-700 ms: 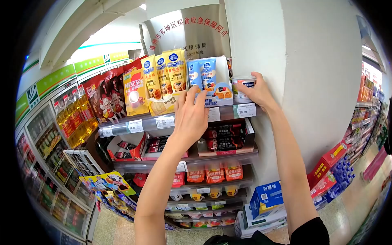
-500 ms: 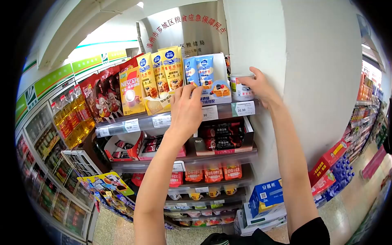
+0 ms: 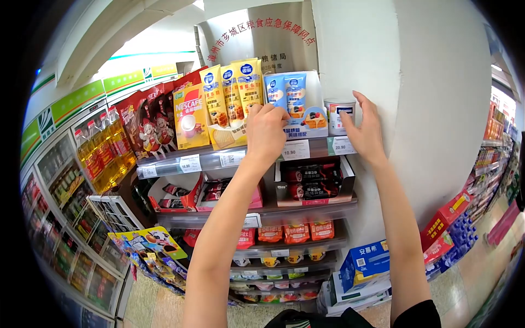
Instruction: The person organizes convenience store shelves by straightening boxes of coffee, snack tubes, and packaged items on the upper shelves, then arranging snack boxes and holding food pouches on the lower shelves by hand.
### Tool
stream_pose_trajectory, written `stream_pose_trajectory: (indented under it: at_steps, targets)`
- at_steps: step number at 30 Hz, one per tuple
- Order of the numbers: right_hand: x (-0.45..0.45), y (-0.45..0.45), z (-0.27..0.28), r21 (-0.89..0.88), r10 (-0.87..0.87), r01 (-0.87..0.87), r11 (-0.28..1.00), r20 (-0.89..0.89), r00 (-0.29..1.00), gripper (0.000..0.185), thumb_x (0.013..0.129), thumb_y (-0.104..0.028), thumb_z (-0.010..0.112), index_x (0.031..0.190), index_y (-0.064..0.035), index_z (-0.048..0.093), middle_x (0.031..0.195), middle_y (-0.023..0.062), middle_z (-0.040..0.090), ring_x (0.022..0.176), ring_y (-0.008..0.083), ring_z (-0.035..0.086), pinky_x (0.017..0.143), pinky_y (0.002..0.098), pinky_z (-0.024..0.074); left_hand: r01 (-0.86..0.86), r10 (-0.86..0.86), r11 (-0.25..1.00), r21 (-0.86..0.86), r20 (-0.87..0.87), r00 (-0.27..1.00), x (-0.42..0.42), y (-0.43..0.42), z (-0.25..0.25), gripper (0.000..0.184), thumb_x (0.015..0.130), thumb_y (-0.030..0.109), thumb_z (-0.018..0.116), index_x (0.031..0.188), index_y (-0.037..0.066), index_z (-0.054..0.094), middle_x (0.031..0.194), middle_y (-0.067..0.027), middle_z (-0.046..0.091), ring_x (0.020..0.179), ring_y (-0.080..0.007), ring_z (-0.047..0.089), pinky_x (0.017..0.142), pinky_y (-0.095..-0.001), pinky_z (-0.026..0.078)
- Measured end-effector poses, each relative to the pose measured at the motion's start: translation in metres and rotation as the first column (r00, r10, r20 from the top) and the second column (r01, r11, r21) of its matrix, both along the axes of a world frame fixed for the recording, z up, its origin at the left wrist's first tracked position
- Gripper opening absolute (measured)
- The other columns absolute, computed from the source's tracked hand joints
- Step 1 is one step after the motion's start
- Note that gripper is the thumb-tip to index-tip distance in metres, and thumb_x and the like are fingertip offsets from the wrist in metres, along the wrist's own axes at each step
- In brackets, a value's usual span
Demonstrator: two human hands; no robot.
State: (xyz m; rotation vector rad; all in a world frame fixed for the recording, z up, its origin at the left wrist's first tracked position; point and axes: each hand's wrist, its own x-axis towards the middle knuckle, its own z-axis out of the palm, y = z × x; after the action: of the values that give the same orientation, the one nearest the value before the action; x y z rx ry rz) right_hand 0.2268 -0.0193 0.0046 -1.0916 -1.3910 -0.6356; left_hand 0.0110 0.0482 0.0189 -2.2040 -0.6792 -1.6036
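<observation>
My left hand (image 3: pixel 266 131) is closed, its bent fingers against the left side of a white-and-blue display box (image 3: pixel 314 124) on the top shelf. Its fingertips are hidden. Blue squeeze tubes (image 3: pixel 296 94) stand in that box. Left of the hand, yellow squeeze tubes (image 3: pixel 232 101) rise from a yellow display box (image 3: pixel 221 140). My right hand (image 3: pixel 367 130) is open at the right end of the shelf. Its thumb lies at the front of a white can (image 3: pixel 334 121), with the fingers spread to the can's right; whether the thumb touches it I cannot tell.
A white pillar (image 3: pixel 377 60) stands close on the right. Beside the yellow box are a Nescafé pack (image 3: pixel 190 123), red bags (image 3: pixel 147 117) and oil bottles (image 3: pixel 101 150). Price tags line the shelf edge (image 3: pixel 213 162). Below are snack boxes (image 3: pixel 314 186) and a blue carton (image 3: pixel 363 265).
The can now shows a different side of its label, and my right hand has loosened around it. My left fingers have bent and shifted toward the blue box. The view has moved slightly.
</observation>
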Motion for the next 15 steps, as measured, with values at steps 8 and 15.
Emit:
stream_pose_trajectory:
  at_steps: [8, 15]
  targets:
    - [-0.042, 0.005, 0.001, -0.005, -0.237, 0.243, 0.97, 0.209, 0.949, 0.024, 0.08, -0.021, 0.064, 0.103, -0.0186, 0.062, 0.126, 0.0144, 0.037, 0.118, 0.0344, 0.032, 0.094, 0.0483, 0.0268, 0.012, -0.01, 0.998, -0.059, 0.028, 1.0, 0.002, -0.004, -0.002, 0.01, 0.071, -0.002, 0.06, 0.076, 0.004, 0.066, 0.078, -0.011, 0.06, 0.082, -0.0311, 0.051, 0.074, -0.0385, 0.042]
    - [-0.03, 0.002, 0.007, -0.178, -0.199, 0.221, 0.959, 0.134, 0.971, 0.013, 0.08, -0.022, 0.065, 0.092, -0.017, 0.064, 0.125, 0.0138, 0.036, 0.118, 0.0336, 0.031, 0.094, 0.0479, 0.0257, -0.04, 0.023, 0.991, 0.127, 0.137, 0.99, -0.061, -0.004, 0.008, 0.019, 0.071, -0.002, 0.061, 0.088, 0.006, 0.065, 0.083, -0.0095, 0.061, 0.085, -0.029, 0.053, 0.075, -0.0388, 0.043]
